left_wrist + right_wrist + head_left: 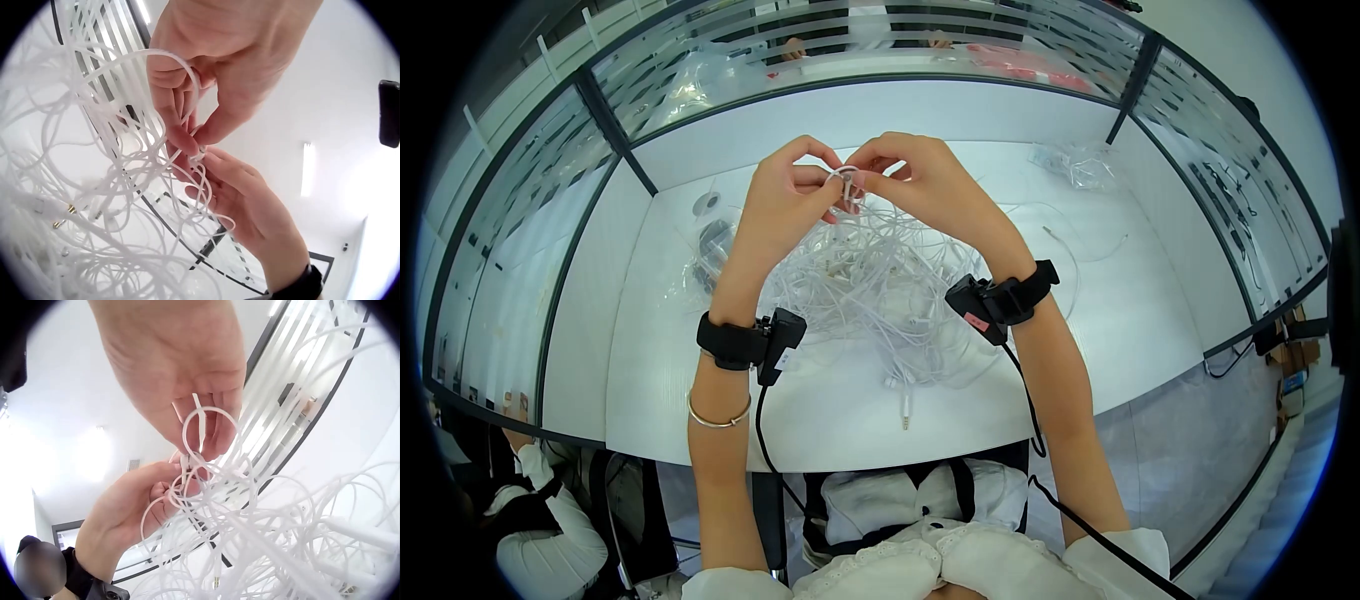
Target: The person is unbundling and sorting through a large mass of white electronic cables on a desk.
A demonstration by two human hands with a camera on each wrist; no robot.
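Near the far side of the desk, my left hand (785, 205) and right hand (925, 185) meet fingertip to fingertip above a tangled heap of thin white cables (880, 270). Both pinch strands of white cable (199, 156) between thumb and fingers. In the right wrist view, a slim white piece (201, 425) runs into the right hand's fingers, with a cable loop (212, 409) curving around it. More loops hang from the fingertips down to the heap. A gold-tipped audio plug (72, 209) shows among the strands in the left wrist view.
A plug end (905, 415) lies toward the desk's front edge. Clear plastic bags sit at the left (715, 245) and back right (1080, 165). Low white panels with glass tops (880, 110) enclose the desk. Another person's sleeve (555, 540) is at lower left.
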